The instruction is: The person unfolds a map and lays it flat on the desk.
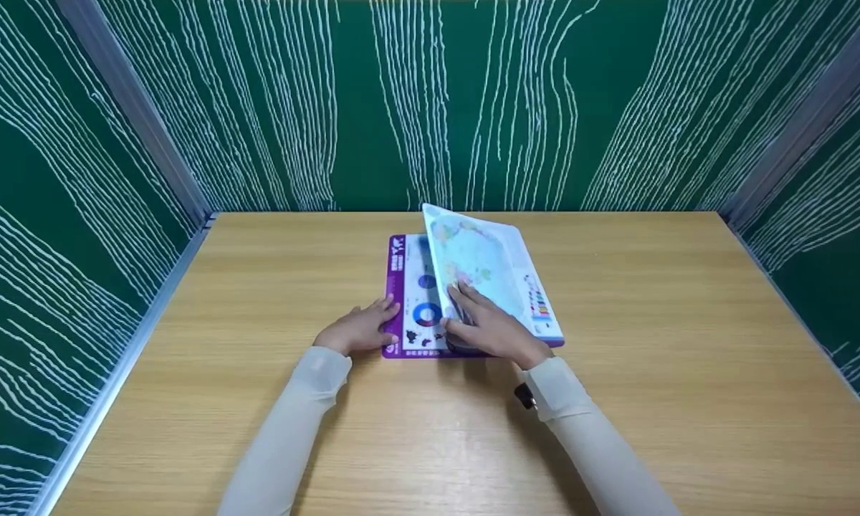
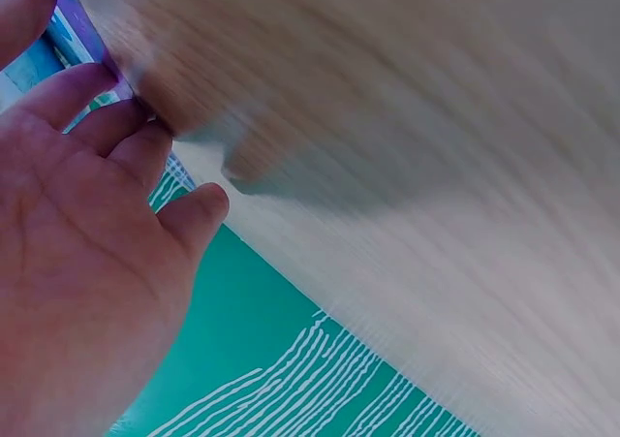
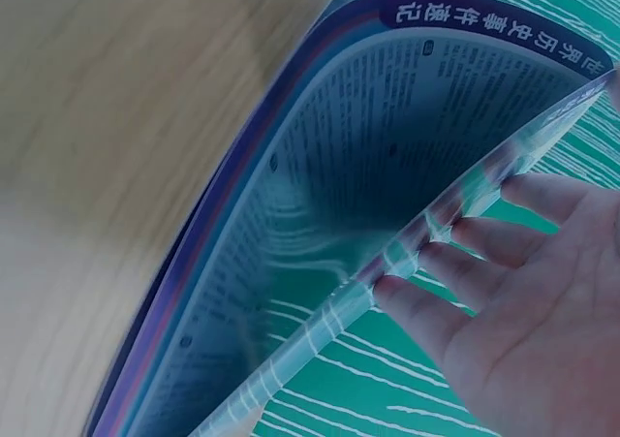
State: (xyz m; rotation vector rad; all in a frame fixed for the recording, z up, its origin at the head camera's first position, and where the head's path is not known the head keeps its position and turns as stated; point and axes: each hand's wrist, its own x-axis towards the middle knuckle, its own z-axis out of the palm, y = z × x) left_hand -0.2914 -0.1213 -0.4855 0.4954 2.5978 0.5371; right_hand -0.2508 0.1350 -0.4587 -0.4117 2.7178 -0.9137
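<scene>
A glossy folding map (image 1: 487,258) lies part open on the table, its upper leaf tilted up and showing a pale blue world map. Under that leaf is a purple-bordered page (image 1: 395,279) with round charts and small dark pictures. My left hand (image 1: 358,330) rests with its fingertips at the left edge of the purple border. Across the raised leaf reaches my right hand (image 1: 498,331), with its fingers extended against the leaf near its left edge. In the right wrist view, straight fingers (image 3: 484,253) touch the leaf's outer side, and the text-covered inner page (image 3: 358,117) curves away.
A light wood table (image 1: 652,301) carries the map close to the middle. Green panels (image 1: 358,107) with wavy white lines enclose its back and sides, joined by grey metal posts (image 1: 129,93). A small black object (image 1: 524,395) sits at the right sleeve's cuff.
</scene>
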